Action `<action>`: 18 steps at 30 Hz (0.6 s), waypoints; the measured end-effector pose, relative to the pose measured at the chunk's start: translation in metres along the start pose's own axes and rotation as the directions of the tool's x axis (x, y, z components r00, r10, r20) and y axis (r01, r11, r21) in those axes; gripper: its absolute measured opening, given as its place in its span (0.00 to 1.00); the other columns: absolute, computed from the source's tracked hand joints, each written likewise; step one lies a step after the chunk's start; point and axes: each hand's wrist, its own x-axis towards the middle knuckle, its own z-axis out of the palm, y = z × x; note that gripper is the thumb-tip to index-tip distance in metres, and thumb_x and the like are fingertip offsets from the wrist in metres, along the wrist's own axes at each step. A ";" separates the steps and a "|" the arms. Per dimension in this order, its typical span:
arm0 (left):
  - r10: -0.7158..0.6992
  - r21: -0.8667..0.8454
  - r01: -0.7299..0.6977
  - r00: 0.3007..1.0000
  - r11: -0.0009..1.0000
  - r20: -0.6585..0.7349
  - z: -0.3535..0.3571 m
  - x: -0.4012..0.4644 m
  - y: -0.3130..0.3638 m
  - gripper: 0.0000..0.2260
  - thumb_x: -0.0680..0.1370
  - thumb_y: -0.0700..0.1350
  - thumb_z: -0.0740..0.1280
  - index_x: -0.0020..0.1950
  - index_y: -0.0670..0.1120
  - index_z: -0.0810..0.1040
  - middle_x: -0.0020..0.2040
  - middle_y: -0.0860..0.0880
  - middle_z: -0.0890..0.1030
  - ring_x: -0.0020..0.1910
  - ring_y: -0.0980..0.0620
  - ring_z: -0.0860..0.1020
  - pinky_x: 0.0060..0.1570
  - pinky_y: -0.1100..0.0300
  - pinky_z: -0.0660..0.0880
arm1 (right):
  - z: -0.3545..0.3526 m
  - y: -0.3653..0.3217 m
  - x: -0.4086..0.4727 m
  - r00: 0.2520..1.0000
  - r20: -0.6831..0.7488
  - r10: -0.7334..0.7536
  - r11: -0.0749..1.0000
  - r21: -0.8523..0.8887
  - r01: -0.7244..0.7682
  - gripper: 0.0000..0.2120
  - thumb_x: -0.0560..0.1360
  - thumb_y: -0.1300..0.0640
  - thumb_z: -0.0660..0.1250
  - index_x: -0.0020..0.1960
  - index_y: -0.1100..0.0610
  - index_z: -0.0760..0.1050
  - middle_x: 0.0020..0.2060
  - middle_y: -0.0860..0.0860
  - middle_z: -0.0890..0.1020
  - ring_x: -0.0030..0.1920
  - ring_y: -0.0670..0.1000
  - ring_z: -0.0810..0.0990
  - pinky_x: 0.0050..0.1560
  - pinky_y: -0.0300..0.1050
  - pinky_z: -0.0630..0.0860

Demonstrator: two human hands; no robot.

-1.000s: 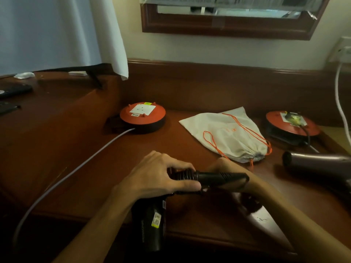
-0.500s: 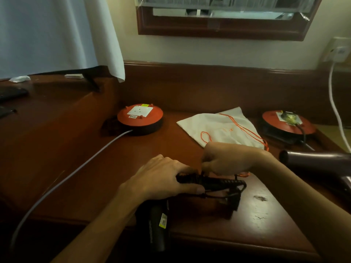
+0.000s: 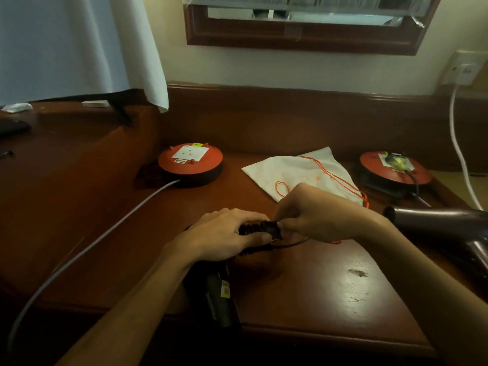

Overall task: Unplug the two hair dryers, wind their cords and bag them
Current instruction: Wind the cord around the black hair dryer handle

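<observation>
The left hand [image 3: 224, 235] grips the black plastic hair dryer [image 3: 220, 294] at the front edge of the brown wooden bench [image 3: 343, 286], the right hand [image 3: 314, 215] pinches its thin black cord [image 3: 260, 229], which looks springy, so hold the rigid handle

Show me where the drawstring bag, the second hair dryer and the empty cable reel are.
drawstring bag [image 3: 298, 171], head view, on its white cloth.
second hair dryer [image 3: 433, 220], head view, on its barrel at right.
empty cable reel [image 3: 190, 162], head view, on its orange top.
</observation>
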 end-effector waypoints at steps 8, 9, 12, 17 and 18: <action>-0.039 -0.050 0.036 0.997 0.998 -0.065 -0.002 0.019 -0.013 0.29 0.73 0.76 0.60 0.71 0.67 0.73 0.65 0.59 0.80 0.60 0.54 0.79 0.61 0.45 0.77 | -0.002 0.016 -0.018 0.997 -0.027 -0.072 0.996 0.051 0.073 0.10 0.81 0.50 0.66 0.59 0.44 0.82 0.36 0.49 0.83 0.36 0.50 0.80 0.35 0.47 0.76; -0.037 -0.056 0.033 0.997 0.998 -0.071 -0.003 0.020 -0.012 0.27 0.73 0.76 0.60 0.69 0.68 0.74 0.64 0.59 0.80 0.60 0.54 0.79 0.61 0.45 0.77 | 0.004 0.016 -0.020 0.992 -0.035 -0.118 0.990 0.069 0.120 0.10 0.81 0.50 0.66 0.59 0.45 0.82 0.37 0.49 0.82 0.36 0.49 0.78 0.33 0.44 0.72; -0.046 -0.160 0.028 0.993 0.987 -0.112 -0.008 0.017 -0.014 0.29 0.71 0.78 0.61 0.67 0.68 0.76 0.65 0.59 0.80 0.63 0.54 0.78 0.65 0.43 0.75 | 0.025 0.011 -0.027 0.968 -0.077 -0.241 0.959 0.135 0.249 0.12 0.82 0.52 0.63 0.65 0.47 0.76 0.38 0.48 0.80 0.38 0.49 0.77 0.36 0.41 0.71; -0.006 -0.316 -0.031 0.993 0.948 -0.115 -0.012 0.009 -0.017 0.31 0.62 0.80 0.67 0.60 0.67 0.81 0.48 0.62 0.80 0.55 0.54 0.81 0.60 0.42 0.79 | 0.053 0.017 -0.037 0.917 -0.240 -0.317 0.936 0.078 0.344 0.20 0.83 0.56 0.61 0.75 0.48 0.69 0.38 0.48 0.78 0.38 0.50 0.75 0.35 0.38 0.66; 0.000 -0.311 -0.038 0.992 0.949 -0.122 -0.011 0.009 -0.017 0.29 0.63 0.79 0.69 0.59 0.68 0.81 0.47 0.61 0.81 0.54 0.54 0.82 0.60 0.42 0.79 | 0.059 0.018 -0.037 0.891 -0.300 -0.341 0.927 0.050 0.372 0.18 0.82 0.57 0.63 0.72 0.51 0.73 0.39 0.46 0.79 0.38 0.48 0.76 0.35 0.36 0.67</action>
